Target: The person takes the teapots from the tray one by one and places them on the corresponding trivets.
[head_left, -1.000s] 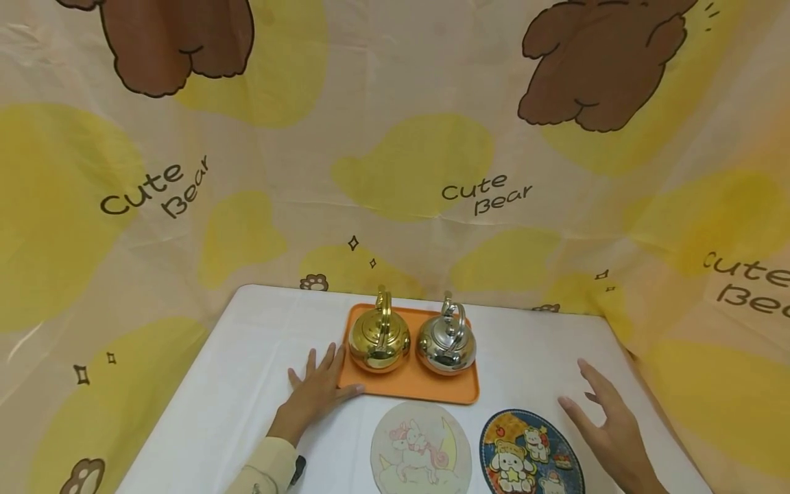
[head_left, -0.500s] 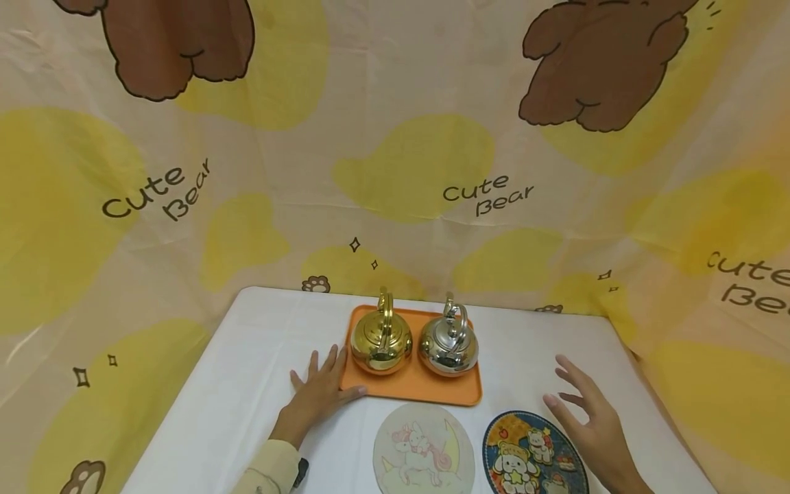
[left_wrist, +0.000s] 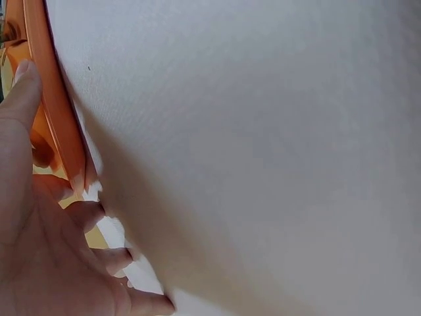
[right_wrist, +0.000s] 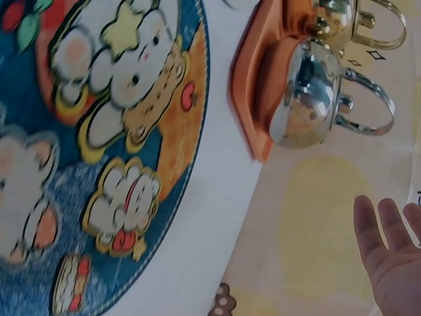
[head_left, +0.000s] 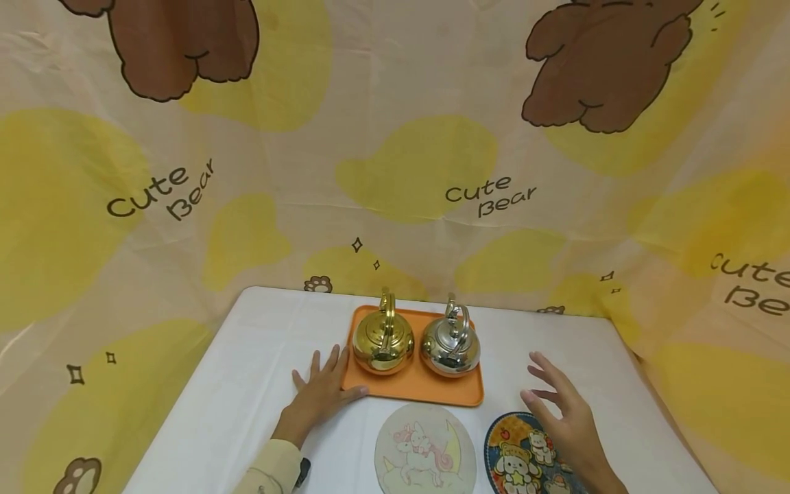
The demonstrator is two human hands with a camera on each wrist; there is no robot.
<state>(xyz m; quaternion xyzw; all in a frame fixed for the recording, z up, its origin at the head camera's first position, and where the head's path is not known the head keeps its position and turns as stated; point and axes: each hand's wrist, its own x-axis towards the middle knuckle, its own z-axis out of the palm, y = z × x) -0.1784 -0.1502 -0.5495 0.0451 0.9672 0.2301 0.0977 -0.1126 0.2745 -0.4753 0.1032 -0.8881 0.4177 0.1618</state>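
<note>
The right hand (head_left: 570, 422) has moved leftward, now partly covering the blue round mat (head_left: 515, 466) in the head view. The left hand (head_left: 322, 394), fingers spread, touches the left side of the orange tray (head_left: 420, 390), where a glossy gold kettle (head_left: 382, 346) and silver kettle (head_left: 449, 353) stand upright; the right fingers are apart.

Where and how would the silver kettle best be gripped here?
Probably by the arched handle of the silver kettle, from above and the person's right: it stands up over the lid, the kettle sits upright on the orange tray, and the right hand is empty on that side. The round, shiny body looks harder to hold.
</note>
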